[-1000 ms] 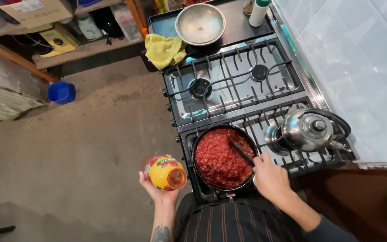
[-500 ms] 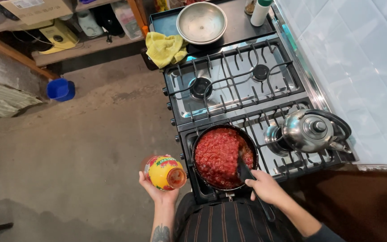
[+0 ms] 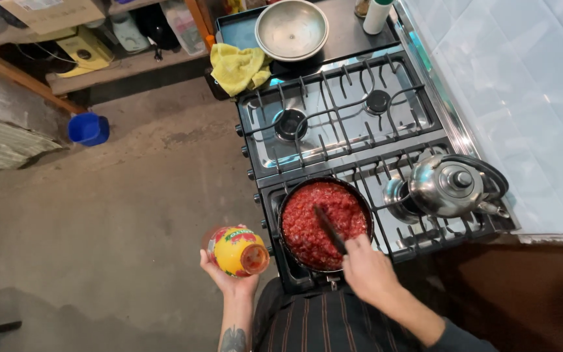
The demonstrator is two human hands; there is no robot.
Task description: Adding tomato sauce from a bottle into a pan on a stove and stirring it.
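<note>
A dark spoon (image 3: 329, 229) is gripped by the right hand (image 3: 367, 270), its tip in the red sauce of the pan (image 3: 324, 221) at 11 o'clock. A yellow can (image 3: 237, 251) is cupped in the left hand (image 3: 230, 277), at 9 o'clock of the pan. A kettle (image 3: 447, 186) stands at the pan's 3 o'clock.

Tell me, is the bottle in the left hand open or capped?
Open. The bottle in the left hand shows a bare round mouth facing the camera, no cap on it.

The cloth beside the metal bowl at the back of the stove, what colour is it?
The cloth is yellow, seen in the head view, crumpled next to the metal bowl.
</note>
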